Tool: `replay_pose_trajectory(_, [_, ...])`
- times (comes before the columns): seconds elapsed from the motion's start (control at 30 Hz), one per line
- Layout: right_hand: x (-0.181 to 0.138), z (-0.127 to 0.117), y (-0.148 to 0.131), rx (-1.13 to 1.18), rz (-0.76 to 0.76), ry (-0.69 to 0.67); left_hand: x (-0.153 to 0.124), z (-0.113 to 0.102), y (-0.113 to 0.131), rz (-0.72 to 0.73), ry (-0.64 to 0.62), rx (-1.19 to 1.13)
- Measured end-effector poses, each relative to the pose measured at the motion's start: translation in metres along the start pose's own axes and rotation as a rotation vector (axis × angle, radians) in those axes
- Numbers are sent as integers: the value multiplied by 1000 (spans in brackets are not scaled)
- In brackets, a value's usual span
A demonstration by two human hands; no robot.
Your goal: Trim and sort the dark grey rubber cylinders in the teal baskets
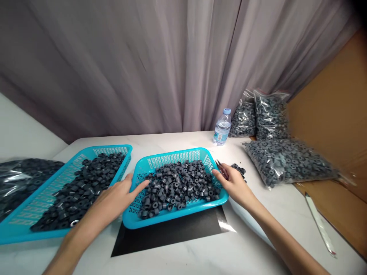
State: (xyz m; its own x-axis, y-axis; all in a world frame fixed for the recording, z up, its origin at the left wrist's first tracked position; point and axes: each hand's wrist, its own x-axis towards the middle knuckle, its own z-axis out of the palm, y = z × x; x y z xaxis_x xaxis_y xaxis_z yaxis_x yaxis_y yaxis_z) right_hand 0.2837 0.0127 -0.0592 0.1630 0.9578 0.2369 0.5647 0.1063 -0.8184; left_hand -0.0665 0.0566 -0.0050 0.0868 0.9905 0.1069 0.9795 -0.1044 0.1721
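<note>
A turquoise plastic basket in the middle holds many small dark grey ring-shaped parts. My left hand grips its left rim, thumb over the inside and the other fingers hidden outside. At the right rim, my right hand has its thumb on the edge. That same hand also holds a small dark tool with two pointed tips, tweezers or snips; I cannot tell which. Under the basket lies a black sheet, with the basket's near edge tilted over it.
A second turquoise basket of the same parts stands at the left, beside a filled plastic bag. Loose parts lie behind my right hand. A water bottle, bulging bags and a white strip are further right.
</note>
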Motion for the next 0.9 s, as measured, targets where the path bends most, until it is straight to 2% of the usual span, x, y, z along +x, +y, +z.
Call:
replay_pose_trajectory(0.07, [-1,-3,-4,73,4,52,-4,3,-5,-2,-32,-182])
replay_pose_trajectory(0.13, [-2,-6,-8,120,13,76,-6,2,-3,23,30,-307])
replay_pose_trajectory(0.33, [-7,-5,-13,191,44,27,-8,0,0,9,91,-503])
replay_pose_trajectory(0.57, [-8,-4,-11,198,43,26,-12,7,-3,-2,99,-555])
replay_pose_trajectory(0.73, [-7,-3,-12,165,20,41,-12,4,3,-44,162,-542])
replay_pose_trajectory(0.9, [-7,2,-7,145,-2,60,-14,6,5,-17,201,-502])
